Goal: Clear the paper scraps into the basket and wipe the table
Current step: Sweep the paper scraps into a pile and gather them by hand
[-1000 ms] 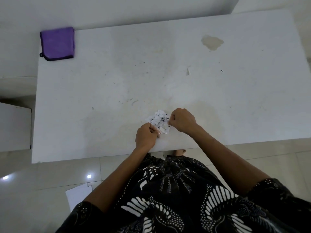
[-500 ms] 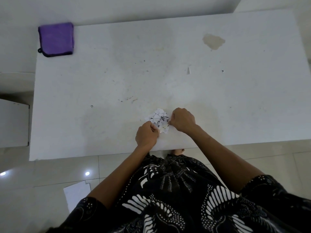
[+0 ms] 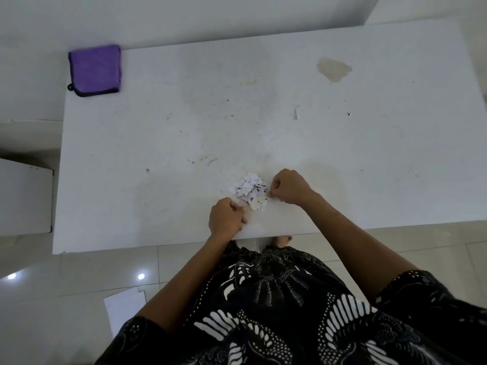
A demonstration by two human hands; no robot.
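Observation:
A small heap of torn white paper scraps with black print lies on the white table, near its front edge. My right hand is at the heap's right side, fingers curled, fingertips pinching the scraps at the edge. My left hand rests just below-left of the heap with its fingers curled; a fingertip touches the lowest scraps and I see nothing held in it. One lone scrap lies farther back. A folded purple cloth overhangs the far left corner. No basket is in view.
A brownish stain marks the far right of the table, and small dark specks dot the middle. A white cabinet stands left of the table. White paper sheets lie on the tiled floor by my left side.
My left hand has drawn slightly back toward the table's front edge, away from the heap. My right hand stays at the heap's right edge. The heap looks a little more bunched.

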